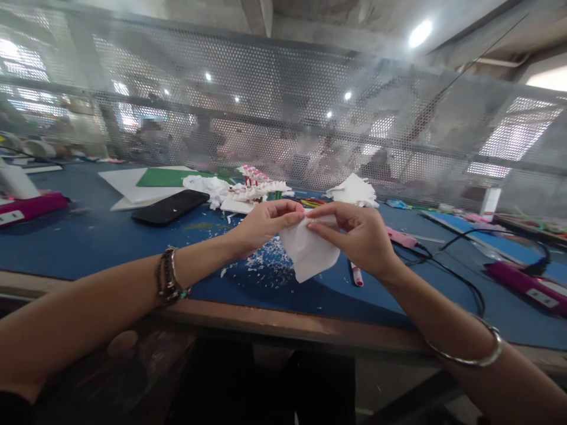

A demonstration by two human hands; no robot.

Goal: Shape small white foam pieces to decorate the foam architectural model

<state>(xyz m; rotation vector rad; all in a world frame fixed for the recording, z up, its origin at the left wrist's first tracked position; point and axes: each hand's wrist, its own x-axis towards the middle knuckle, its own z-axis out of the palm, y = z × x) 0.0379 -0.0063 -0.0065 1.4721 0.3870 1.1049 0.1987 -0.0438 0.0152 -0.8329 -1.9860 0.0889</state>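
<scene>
A thin white sheet [310, 254], like paper or soft foam, hangs between my hands above the blue table. My left hand [270, 223] pinches its top edge between thumb and fingers. Close beside it, my right hand [354, 230] grips the same edge with thumb and forefinger. The sheet's lower part droops to a point. White scraps [270, 262] lie scattered on the table under it. A white and red marker-like stick [356, 275] rests below my right hand, partly hidden.
Behind my hands stand white and pink crafted pieces [257, 186] and a white stack [354, 190]. A black phone [172, 208] lies left. At right are a pink corded tool [401, 237], black cable [469, 283] and purple power strip [527, 288]. A perforated metal screen [266, 100] borders the back.
</scene>
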